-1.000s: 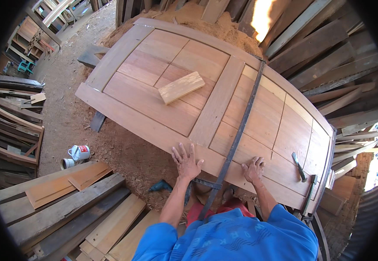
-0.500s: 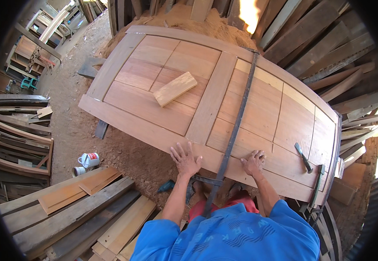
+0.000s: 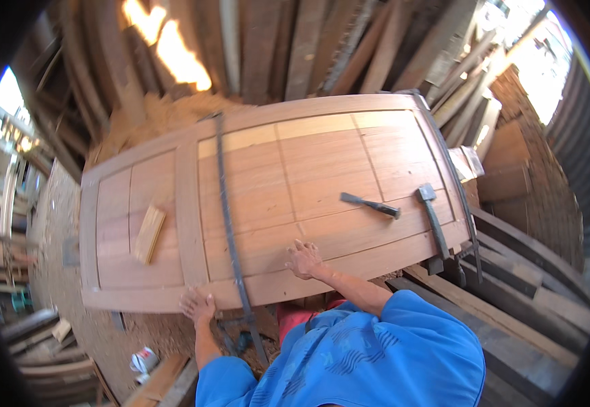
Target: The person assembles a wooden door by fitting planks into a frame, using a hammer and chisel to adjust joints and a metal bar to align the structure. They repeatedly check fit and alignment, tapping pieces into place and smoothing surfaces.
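Observation:
A large panelled wooden door (image 3: 189, 203) lies flat before me. My left hand (image 3: 198, 305) rests on its near edge, fingers spread, just left of a long dark metal bar clamp (image 3: 229, 224) that crosses the door. To the right of that clamp, my right hand (image 3: 303, 260) lies on the near rail and panel, open, fingers stretched forward. Neither hand holds anything. A chisel (image 3: 369, 203) lies on the right panel, and beside it a hammer-like tool (image 3: 432, 218) with a dark head. On the left panel sits a short wood block (image 3: 149, 235).
Another dark clamp (image 3: 447, 163) runs along the door's right end. Upright planks (image 3: 308, 47) lean behind the far side, with sawdust (image 3: 166, 119) at their foot. Stacked boards (image 3: 512, 285) lie to the right. A white bucket (image 3: 143, 359) stands on the ground at lower left.
My view has swung to the right, so the door appears more level. My right hand has reached farther onto the door; my left stays at the near edge.

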Tool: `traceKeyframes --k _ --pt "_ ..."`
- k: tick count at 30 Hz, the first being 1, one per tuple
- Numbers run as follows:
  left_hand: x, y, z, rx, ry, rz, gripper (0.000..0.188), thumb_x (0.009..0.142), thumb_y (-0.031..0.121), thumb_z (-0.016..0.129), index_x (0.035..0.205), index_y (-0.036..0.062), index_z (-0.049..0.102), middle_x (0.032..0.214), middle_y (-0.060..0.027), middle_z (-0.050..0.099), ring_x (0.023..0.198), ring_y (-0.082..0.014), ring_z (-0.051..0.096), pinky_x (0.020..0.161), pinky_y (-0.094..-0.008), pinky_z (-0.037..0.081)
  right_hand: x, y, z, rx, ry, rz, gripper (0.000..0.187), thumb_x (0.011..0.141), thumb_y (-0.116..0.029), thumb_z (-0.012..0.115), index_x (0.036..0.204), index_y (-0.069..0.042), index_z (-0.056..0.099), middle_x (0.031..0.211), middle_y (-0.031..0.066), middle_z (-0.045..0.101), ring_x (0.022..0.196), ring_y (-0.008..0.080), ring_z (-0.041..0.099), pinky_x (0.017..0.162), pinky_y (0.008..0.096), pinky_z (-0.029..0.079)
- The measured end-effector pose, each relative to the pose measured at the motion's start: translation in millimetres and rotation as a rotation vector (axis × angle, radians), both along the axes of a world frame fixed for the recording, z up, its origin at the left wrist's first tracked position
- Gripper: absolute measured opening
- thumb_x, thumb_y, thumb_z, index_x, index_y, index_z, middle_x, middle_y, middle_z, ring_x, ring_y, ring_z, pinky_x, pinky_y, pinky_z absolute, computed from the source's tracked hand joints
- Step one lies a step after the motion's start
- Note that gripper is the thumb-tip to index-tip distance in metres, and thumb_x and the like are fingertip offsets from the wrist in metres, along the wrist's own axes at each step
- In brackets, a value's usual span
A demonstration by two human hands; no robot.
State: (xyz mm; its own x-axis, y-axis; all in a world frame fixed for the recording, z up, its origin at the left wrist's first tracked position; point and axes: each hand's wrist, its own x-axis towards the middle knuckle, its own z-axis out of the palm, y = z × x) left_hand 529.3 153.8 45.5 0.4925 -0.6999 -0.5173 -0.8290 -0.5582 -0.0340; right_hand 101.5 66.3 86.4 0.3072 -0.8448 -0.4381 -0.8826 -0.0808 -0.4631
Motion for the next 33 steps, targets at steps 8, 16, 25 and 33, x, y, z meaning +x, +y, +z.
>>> traceKeyframes --k 8,16,25,33 --pt "-12 -11 14 0.193 -0.004 0.074 0.096 0.097 0.062 0.044 0.164 0.0182 -0.009 0.167 -0.0291 -0.011 0.152 -0.0542 -0.009 0.122 -0.0639 -0.001 -116 30 -42 -0.153 0.327 -0.214 0.083 0.086 -0.046 0.068 0.152 -0.005 0.041 0.160 0.0301 0.026 0.142 0.0536 0.032 0.117 0.0661 0.024" --pt "-9 -63 30 -0.226 0.029 0.126 0.101 0.093 0.058 0.058 0.163 0.0033 0.008 0.164 -0.0359 0.012 0.154 -0.0507 0.003 0.124 -0.0595 0.003 -93 12 0 0.235 0.311 -0.181 0.112 0.085 -0.056 0.072 0.158 0.008 0.015 0.163 0.0380 0.007 0.150 0.0568 0.009 0.122 0.0627 0.015" --pt "-33 -149 16 -0.462 -0.018 -0.086 0.106 0.086 0.055 0.067 0.159 -0.0025 0.017 0.161 -0.0371 0.016 0.150 -0.0537 0.012 0.122 -0.0649 0.007 -83 -5 -20 0.382 0.503 0.000 0.120 0.084 -0.056 0.075 0.151 0.022 0.012 0.157 0.0476 0.008 0.148 0.0618 0.009 0.123 0.0604 0.014" --pt "-26 -151 14 -0.509 -0.014 -0.146 0.098 0.083 0.051 0.070 0.157 0.0036 0.027 0.160 -0.0317 0.024 0.147 -0.0508 0.020 0.121 -0.0641 0.012 -71 -10 -15 0.426 0.569 -0.056 0.120 0.084 -0.050 0.077 0.148 0.026 0.009 0.156 0.0480 0.010 0.149 0.0600 0.008 0.124 0.0585 0.012"
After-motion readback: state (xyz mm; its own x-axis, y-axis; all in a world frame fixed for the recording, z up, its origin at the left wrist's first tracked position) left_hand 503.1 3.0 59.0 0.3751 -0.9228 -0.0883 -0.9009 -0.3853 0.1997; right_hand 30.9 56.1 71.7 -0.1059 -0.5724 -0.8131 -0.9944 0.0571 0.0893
